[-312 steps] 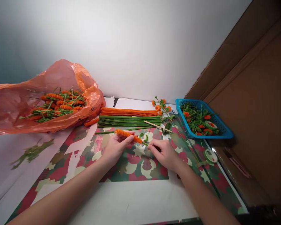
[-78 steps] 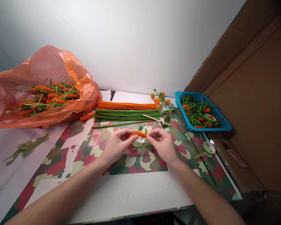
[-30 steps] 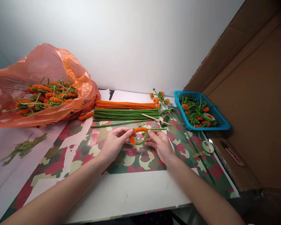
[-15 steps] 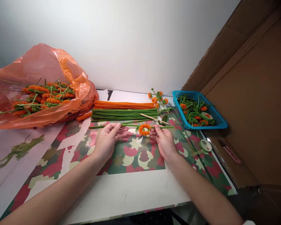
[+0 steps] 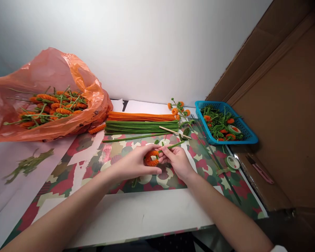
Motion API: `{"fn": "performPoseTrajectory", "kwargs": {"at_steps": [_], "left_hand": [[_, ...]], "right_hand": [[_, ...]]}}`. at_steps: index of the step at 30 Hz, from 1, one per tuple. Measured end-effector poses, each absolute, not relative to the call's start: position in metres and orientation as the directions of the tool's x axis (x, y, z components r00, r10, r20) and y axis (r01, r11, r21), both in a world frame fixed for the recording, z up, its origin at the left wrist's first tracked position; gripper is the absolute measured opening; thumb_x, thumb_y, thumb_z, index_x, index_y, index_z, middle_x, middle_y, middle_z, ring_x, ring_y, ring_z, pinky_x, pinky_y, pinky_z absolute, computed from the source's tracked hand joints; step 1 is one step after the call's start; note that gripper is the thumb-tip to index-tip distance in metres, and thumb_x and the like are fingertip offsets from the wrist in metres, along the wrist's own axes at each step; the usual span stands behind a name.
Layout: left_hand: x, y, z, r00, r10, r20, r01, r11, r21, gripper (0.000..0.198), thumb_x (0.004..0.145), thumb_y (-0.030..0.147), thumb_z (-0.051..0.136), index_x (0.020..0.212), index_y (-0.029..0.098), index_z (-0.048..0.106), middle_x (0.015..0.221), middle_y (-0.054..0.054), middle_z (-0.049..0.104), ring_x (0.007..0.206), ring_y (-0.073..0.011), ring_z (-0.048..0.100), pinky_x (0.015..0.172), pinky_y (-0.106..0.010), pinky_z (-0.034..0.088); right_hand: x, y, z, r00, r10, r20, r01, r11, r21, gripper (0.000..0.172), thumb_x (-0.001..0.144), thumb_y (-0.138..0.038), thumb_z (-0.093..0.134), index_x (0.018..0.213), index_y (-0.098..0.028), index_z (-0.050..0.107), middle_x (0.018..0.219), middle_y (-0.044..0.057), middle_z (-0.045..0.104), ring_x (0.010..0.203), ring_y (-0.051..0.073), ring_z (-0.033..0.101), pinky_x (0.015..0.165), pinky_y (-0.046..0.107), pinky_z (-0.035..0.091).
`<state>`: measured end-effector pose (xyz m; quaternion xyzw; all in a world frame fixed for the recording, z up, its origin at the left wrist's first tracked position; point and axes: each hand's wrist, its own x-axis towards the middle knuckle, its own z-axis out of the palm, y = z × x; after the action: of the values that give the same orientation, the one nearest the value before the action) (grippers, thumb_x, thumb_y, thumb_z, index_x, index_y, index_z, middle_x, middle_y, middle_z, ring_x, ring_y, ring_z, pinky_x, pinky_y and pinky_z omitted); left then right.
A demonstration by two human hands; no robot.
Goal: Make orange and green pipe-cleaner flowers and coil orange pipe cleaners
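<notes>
Between my hands is an orange coiled pipe-cleaner ring [image 5: 151, 161] with a green pipe cleaner [image 5: 176, 144] running through it. My left hand [image 5: 136, 162] curls round the ring from the left, its thumb below and its fingers above. My right hand [image 5: 177, 160] pinches the green pipe cleaner just right of the ring, and one end sticks out past the fingers to the upper right. Behind the hands lie a bundle of green pipe cleaners [image 5: 141, 126], a bundle of orange pipe cleaners [image 5: 141, 116] and a thin wooden stick [image 5: 173, 132].
An orange plastic bag [image 5: 94, 94] with several orange and green pieces stands left. At right are a blue basket [image 5: 241, 142] of green and orange pieces, a roll of green tape [image 5: 232, 162] and a pink cutter [image 5: 261, 171]. A finished flower stem [image 5: 177, 110] lies behind.
My left hand has moved right and closed round the orange ring. The green pipe cleaner, stretched straight between both hands before, is now bent near the ring, and my hands are close together.
</notes>
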<state>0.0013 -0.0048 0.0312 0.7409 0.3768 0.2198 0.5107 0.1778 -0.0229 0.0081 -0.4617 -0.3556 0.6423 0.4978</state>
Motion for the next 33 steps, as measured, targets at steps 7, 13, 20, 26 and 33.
{"fn": "performPoseTrajectory", "kwargs": {"at_steps": [7,13,20,26,33], "left_hand": [[0.011,-0.011,0.022,0.586,0.800,0.126,0.674,-0.568,0.473,0.020,0.083,0.030,0.050,0.098,0.019,0.059,0.079,-0.007,0.065,0.069,-0.0231,0.060,0.056,-0.028,0.038],[0.012,-0.012,0.029,0.571,0.814,0.106,0.754,-0.571,0.324,0.013,0.079,0.032,0.050,0.073,0.021,0.056,0.062,-0.003,0.060,0.059,-0.0204,0.056,0.049,-0.027,0.026],[0.008,-0.010,0.034,0.548,0.835,0.055,0.788,-0.537,0.302,0.019,0.079,0.035,0.049,0.070,0.022,0.061,0.060,-0.003,0.062,0.054,-0.0189,0.053,0.048,-0.026,0.021],[0.003,-0.009,0.032,0.541,0.840,0.043,0.743,-0.501,0.444,0.022,0.080,0.039,0.053,0.072,0.020,0.061,0.061,-0.002,0.059,0.055,-0.0182,0.049,0.049,-0.027,0.024],[0.010,-0.014,0.031,0.636,0.758,-0.145,0.188,0.030,0.982,0.032,0.088,0.049,0.048,0.087,0.019,0.061,0.069,0.001,0.055,0.056,-0.0120,0.049,0.051,-0.023,0.040]], "right_hand": [[0.177,-0.023,0.010,-0.040,0.980,-0.196,-0.235,-0.199,-0.951,0.040,0.062,-0.052,0.077,0.071,-0.014,0.069,0.060,0.000,0.065,0.047,0.007,0.058,0.050,0.019,0.050],[0.175,-0.029,0.010,-0.034,0.994,-0.104,-0.073,-0.106,-0.992,0.038,0.069,-0.052,0.071,0.069,-0.015,0.067,0.057,0.000,0.063,0.044,0.009,0.053,0.044,0.021,0.046],[0.177,-0.033,0.010,-0.022,0.999,-0.025,0.068,-0.024,-0.997,0.032,0.079,-0.047,0.064,0.074,-0.016,0.068,0.056,0.000,0.060,0.047,0.010,0.054,0.046,0.021,0.044],[0.179,-0.029,0.009,0.020,0.999,-0.034,0.017,-0.035,-0.999,0.032,0.077,-0.047,0.066,0.075,-0.015,0.067,0.061,0.000,0.061,0.048,0.010,0.055,0.049,0.021,0.046],[0.178,-0.027,0.015,-0.008,0.997,-0.075,-0.103,-0.075,-0.992,0.034,0.070,-0.050,0.071,0.069,-0.016,0.066,0.058,-0.002,0.062,0.046,0.009,0.055,0.050,0.022,0.049]]}}
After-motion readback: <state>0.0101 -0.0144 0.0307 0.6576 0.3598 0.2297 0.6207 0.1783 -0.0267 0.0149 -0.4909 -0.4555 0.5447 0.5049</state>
